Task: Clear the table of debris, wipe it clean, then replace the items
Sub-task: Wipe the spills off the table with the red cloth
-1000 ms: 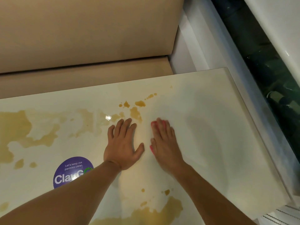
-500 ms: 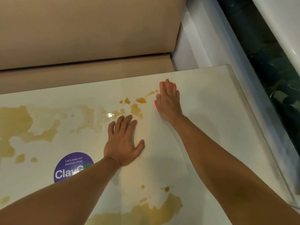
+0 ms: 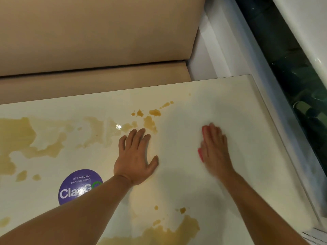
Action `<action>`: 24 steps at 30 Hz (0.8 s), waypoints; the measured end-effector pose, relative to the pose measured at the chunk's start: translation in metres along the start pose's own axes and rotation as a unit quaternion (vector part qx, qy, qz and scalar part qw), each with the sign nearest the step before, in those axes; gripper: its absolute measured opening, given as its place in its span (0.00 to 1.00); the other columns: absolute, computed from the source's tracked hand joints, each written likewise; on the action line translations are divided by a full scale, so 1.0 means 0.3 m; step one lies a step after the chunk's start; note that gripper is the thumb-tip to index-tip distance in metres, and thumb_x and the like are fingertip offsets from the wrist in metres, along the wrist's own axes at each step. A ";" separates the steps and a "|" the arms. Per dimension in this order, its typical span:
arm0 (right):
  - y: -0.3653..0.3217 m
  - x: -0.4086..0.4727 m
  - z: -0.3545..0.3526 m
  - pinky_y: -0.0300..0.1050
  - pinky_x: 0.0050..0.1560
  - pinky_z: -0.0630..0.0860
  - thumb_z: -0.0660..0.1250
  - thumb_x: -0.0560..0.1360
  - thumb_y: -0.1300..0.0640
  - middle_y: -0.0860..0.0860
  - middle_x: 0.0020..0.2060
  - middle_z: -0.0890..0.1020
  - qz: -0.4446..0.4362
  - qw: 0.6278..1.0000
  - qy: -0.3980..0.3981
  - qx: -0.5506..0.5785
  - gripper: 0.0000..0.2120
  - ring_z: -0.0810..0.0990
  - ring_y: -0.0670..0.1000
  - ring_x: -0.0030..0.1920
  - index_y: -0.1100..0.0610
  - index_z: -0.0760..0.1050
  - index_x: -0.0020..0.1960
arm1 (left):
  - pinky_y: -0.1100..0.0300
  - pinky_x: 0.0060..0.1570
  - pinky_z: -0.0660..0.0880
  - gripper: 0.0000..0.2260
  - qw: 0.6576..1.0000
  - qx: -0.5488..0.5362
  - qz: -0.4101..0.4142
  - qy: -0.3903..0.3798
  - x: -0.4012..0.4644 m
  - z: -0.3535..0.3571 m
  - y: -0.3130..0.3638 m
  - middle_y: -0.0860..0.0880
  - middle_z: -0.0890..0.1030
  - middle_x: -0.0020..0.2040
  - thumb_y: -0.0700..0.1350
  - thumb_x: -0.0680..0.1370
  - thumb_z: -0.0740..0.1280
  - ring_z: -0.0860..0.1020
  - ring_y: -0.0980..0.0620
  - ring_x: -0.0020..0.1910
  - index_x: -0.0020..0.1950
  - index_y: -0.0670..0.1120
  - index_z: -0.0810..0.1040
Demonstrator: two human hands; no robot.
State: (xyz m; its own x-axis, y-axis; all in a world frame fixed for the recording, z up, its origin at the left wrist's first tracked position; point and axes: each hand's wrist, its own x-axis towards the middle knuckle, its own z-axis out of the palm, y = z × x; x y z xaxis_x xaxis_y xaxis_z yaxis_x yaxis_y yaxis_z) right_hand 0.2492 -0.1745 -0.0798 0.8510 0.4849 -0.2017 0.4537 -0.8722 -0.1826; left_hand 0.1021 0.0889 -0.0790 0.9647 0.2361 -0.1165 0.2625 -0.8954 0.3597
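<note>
The white table (image 3: 247, 121) is marked with brown liquid stains: a cluster (image 3: 150, 121) just past my left fingertips, a big patch (image 3: 17, 135) at the left, and another (image 3: 168, 232) at the near edge. My left hand (image 3: 136, 156) lies flat on the table with its fingers spread. To its right, my right hand (image 3: 214, 149) presses flat on a pink cloth (image 3: 200, 154). Only thin slivers of the cloth show, at the fingertips and beside the thumb. This hand is blurred by motion.
A round purple "ClayGo" sticker (image 3: 77, 186) is stuck on the table by my left forearm. A tan padded bench (image 3: 88, 41) runs along the far side. Beyond the table's right edge are a white ledge (image 3: 221, 50) and a dark glass panel (image 3: 292, 76).
My right hand with the pink cloth first slid away from me to the far stain cluster, then swept back and to the right. My left hand stayed put.
</note>
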 end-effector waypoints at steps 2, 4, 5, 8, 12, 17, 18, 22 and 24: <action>0.026 0.166 -0.036 0.65 0.70 0.66 0.54 0.79 0.50 0.65 0.77 0.63 0.037 0.999 0.026 -0.005 0.30 0.65 0.68 0.73 0.63 0.62 0.77 | 0.42 0.77 0.51 0.33 1.000 0.001 0.001 0.002 0.000 -0.002 0.001 0.47 0.62 0.79 0.64 0.75 0.62 0.55 0.42 0.80 0.75 0.47 0.67; -0.002 0.335 -0.059 0.65 0.70 0.65 0.58 0.81 0.53 0.64 0.77 0.61 0.074 0.996 0.050 0.008 0.26 0.62 0.68 0.74 0.62 0.61 0.76 | 0.42 0.77 0.51 0.33 1.000 0.001 0.002 0.002 -0.001 -0.004 0.003 0.47 0.62 0.79 0.64 0.75 0.62 0.56 0.42 0.79 0.75 0.47 0.67; -0.039 0.408 -0.067 0.65 0.72 0.63 0.58 0.82 0.53 0.63 0.78 0.59 0.089 0.994 0.056 0.020 0.26 0.60 0.67 0.75 0.61 0.60 0.76 | 0.42 0.77 0.51 0.33 1.000 0.000 0.002 0.003 0.000 -0.004 0.003 0.47 0.63 0.79 0.63 0.75 0.62 0.56 0.42 0.79 0.75 0.47 0.67; -0.196 0.523 -0.061 0.64 0.77 0.57 0.56 0.83 0.52 0.60 0.81 0.55 0.067 0.995 0.060 0.035 0.26 0.54 0.65 0.79 0.60 0.58 0.79 | 0.42 0.77 0.52 0.33 1.000 0.002 0.002 0.004 -0.001 -0.003 0.003 0.47 0.63 0.79 0.64 0.75 0.63 0.57 0.42 0.79 0.75 0.47 0.68; -0.342 0.400 -0.018 0.62 0.78 0.54 0.56 0.84 0.52 0.57 0.82 0.54 -0.064 0.997 0.026 0.035 0.27 0.51 0.62 0.81 0.57 0.56 0.81 | 0.42 0.76 0.53 0.33 1.000 0.004 0.001 0.002 0.000 -0.002 0.002 0.47 0.63 0.79 0.63 0.75 0.63 0.57 0.42 0.79 0.75 0.47 0.68; -0.245 0.022 0.041 0.57 0.80 0.48 0.50 0.84 0.48 0.54 0.83 0.51 -0.146 0.989 -0.024 0.008 0.30 0.47 0.58 0.82 0.55 0.51 0.83 | 0.41 0.76 0.53 0.33 1.000 0.002 0.001 0.000 0.000 -0.001 -0.001 0.47 0.62 0.79 0.64 0.75 0.63 0.57 0.43 0.79 0.76 0.47 0.67; -0.193 -0.036 0.040 0.56 0.81 0.47 0.49 0.84 0.47 0.53 0.83 0.51 -0.156 0.987 -0.038 0.001 0.30 0.46 0.56 0.82 0.54 0.51 0.83 | 0.41 0.77 0.53 0.33 1.000 0.003 0.000 -0.002 0.000 0.000 0.000 0.48 0.62 0.79 0.64 0.75 0.63 0.56 0.43 0.80 0.76 0.47 0.67; 0.034 -0.060 -0.007 0.58 0.78 0.55 0.54 0.81 0.48 0.55 0.81 0.59 -0.168 0.984 -0.051 -0.035 0.29 0.57 0.58 0.81 0.54 0.58 0.81 | 0.41 0.77 0.51 0.33 1.000 0.003 -0.001 -0.006 0.002 0.001 0.000 0.48 0.62 0.79 0.64 0.76 0.62 0.56 0.43 0.80 0.76 0.47 0.67; 0.099 0.033 -0.047 0.61 0.75 0.60 0.54 0.81 0.49 0.58 0.79 0.62 -0.120 0.991 -0.040 -0.043 0.29 0.62 0.62 0.78 0.57 0.60 0.80 | 0.41 0.77 0.52 0.34 1.000 0.005 -0.001 -0.006 0.002 0.002 -0.001 0.48 0.61 0.80 0.64 0.76 0.62 0.56 0.43 0.80 0.76 0.47 0.67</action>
State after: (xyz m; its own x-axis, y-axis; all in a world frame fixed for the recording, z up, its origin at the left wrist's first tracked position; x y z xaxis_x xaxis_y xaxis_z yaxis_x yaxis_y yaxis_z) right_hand 0.2748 -0.1964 -0.0735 0.6935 0.6801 -0.2378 0.6649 -0.7313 -0.1521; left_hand 0.1027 0.0892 -0.0797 0.9637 0.2345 -0.1280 0.2651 -0.8987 0.3493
